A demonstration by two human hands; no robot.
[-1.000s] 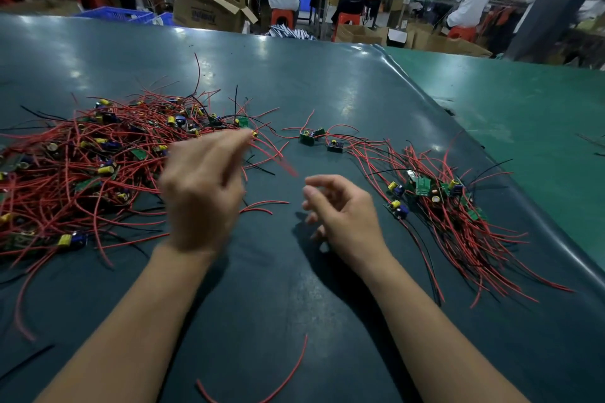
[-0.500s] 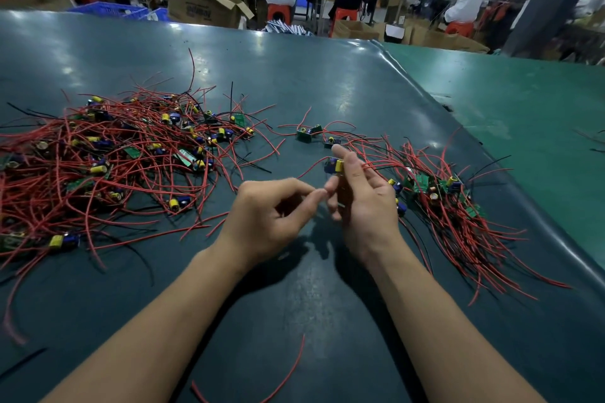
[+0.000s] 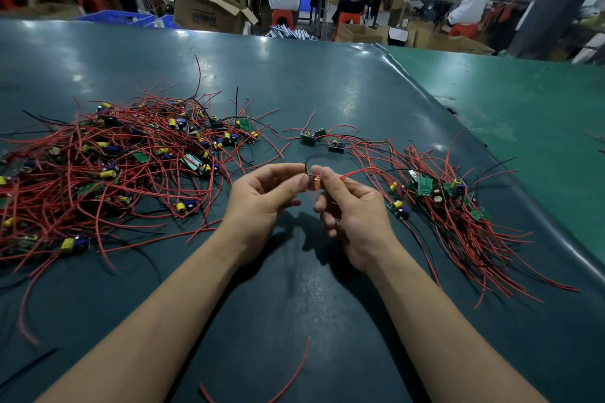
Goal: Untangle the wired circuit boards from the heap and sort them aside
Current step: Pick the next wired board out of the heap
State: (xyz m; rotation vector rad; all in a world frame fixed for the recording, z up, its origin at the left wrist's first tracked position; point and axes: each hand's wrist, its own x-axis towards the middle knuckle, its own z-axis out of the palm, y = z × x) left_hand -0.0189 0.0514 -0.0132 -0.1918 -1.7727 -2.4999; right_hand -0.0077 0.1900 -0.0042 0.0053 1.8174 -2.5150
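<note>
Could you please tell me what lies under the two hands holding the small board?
Below the left hand and right hand pinching the wired board, only bare dark table mat and their shadows show; the patch directly beneath the palms is covered.

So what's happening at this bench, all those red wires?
A person is sorting wired circuit boards on a dark green table. Both hands are raised between two piles: the left hand and right hand pinch one small board with red and black leads. A big tangled heap lies to the left; a smaller sorted pile lies to the right.
</note>
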